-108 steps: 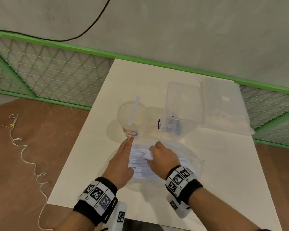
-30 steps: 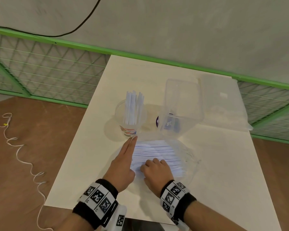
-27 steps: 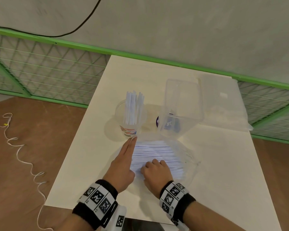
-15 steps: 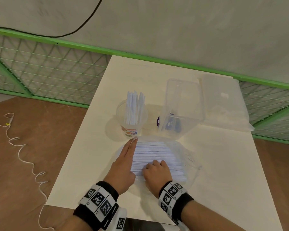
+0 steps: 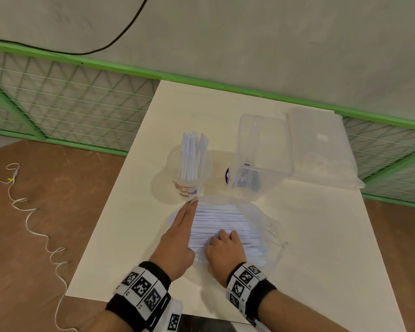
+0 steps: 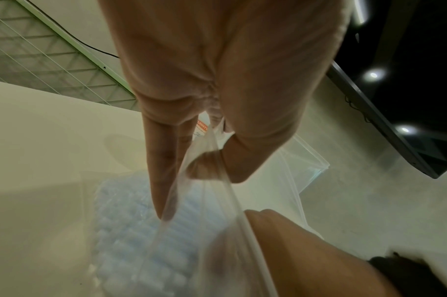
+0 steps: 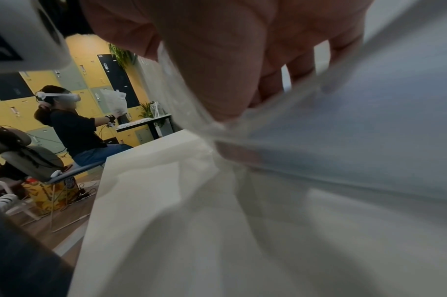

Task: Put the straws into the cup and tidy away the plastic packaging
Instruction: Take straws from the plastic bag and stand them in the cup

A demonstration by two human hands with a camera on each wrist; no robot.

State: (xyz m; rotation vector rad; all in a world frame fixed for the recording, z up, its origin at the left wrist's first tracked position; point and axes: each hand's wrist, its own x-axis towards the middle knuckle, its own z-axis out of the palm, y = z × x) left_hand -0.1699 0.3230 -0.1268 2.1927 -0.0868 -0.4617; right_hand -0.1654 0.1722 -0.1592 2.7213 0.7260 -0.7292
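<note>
Cream-coloured worktop (image 5: 309, 236), set against a green mesh fence and a grey wall, carries everything in play. At its near edge the fingers (image 6: 164, 180) of the left hand (image 5: 177, 238) are held straight along the open end of the clear plastic bag (image 5: 256, 219), while the thumb pinches a fold of its film, as the left wrist view shows. The right hand (image 5: 222, 251) is curled over the nearest of the loose white straws (image 5: 223, 219) lying in the bag, and bag film is bunched under its thumb. A batch of straws already stands upright in the clear cup (image 5: 189, 173) just beyond the bag, beside an empty clear container (image 5: 261, 154). The step in hand is judged to be gathering a further bundle; next, that bundle must be drawn out through the held mouth and stood in the cup, the bag being kept pinned.
</note>
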